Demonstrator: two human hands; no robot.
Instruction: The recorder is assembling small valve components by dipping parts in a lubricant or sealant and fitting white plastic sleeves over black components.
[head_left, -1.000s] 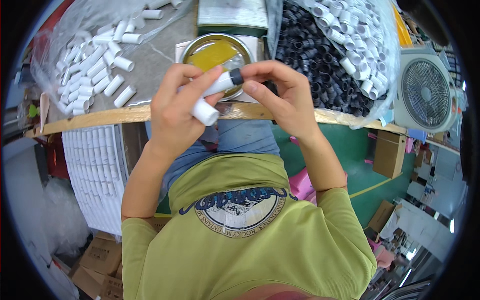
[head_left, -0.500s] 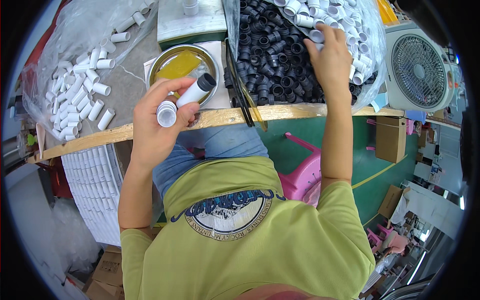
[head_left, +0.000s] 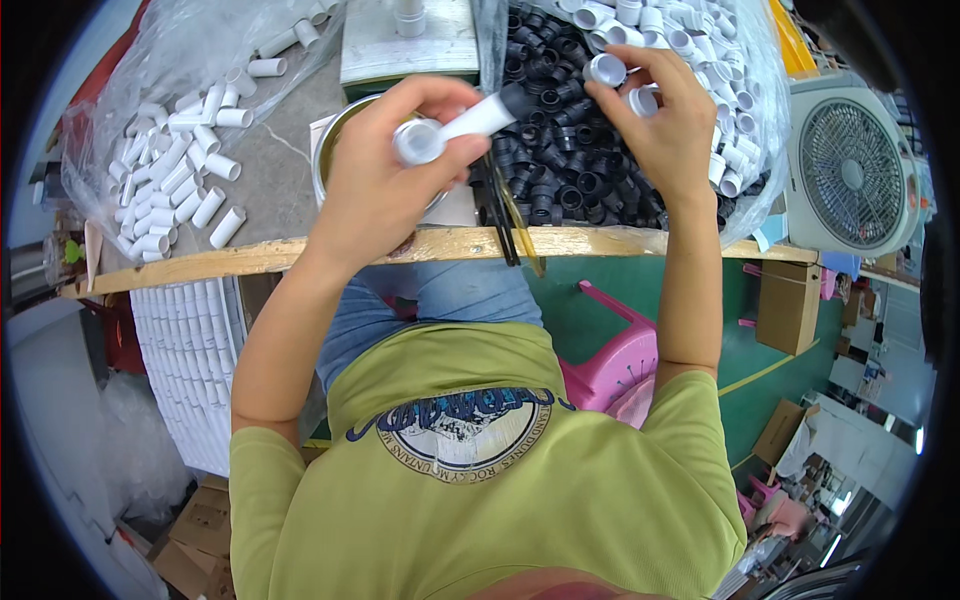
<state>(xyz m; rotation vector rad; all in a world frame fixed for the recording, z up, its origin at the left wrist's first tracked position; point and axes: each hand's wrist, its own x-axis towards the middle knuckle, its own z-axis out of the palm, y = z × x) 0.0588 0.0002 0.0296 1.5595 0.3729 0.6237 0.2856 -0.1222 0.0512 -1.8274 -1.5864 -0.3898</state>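
Tin (head_left: pixel 325 172) mostly hidden behind L hand (head_left: pixel 385 175); blk tip of white tube (head_left: pixel 478 118) blurred vs dark fittings pile (head_left: pixel 585 188), so join hard to read. L grip closed round that tube, slanting up-right, plus 2nd white piece (head_left: pixel 418 142), open end facing cam, far end hidden. R hand (head_left: pixel 668 125): grip closed on white cap (head_left: pixel 605 69), thumb + fingers; another cap (head_left: pixel 640 101) by palm, can't tell if held. White cap pile (head_left: pixel 738 115) cut off at top. Wooden edge (head_left: pixel 450 243) runs below both hands; bare grey desk (head_left: pixel 268 190) btwn loose tubes (head_left: pixel 185 175) and tin; small gap btwn hands, over fittings. Vs 0.5 s ago: L hand's moved R, now covering tin's yellow contents, seen then; R fingers were at pile's edge, now cap's up over fittings.
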